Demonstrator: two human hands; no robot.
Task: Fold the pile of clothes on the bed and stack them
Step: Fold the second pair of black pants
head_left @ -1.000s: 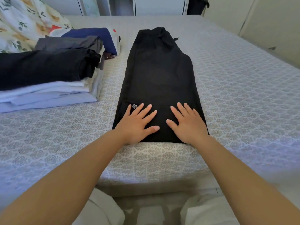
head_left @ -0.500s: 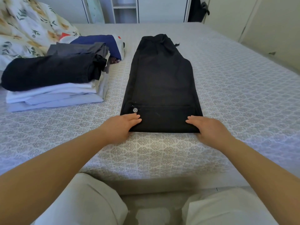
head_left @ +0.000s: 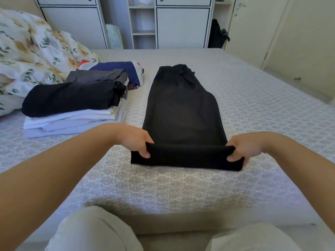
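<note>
Now lifted | your left hand (head_left: 135,142) and right hand (head_left: 243,149) pinch black trousers' (head_left: 183,109) near hem, flat before | fold begun | stack (head_left: 72,113) waits.

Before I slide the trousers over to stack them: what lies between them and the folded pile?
In the head view, only a bare strip of patterned bedspread separates the black trousers from the folded pile; nothing rests on it.
</note>
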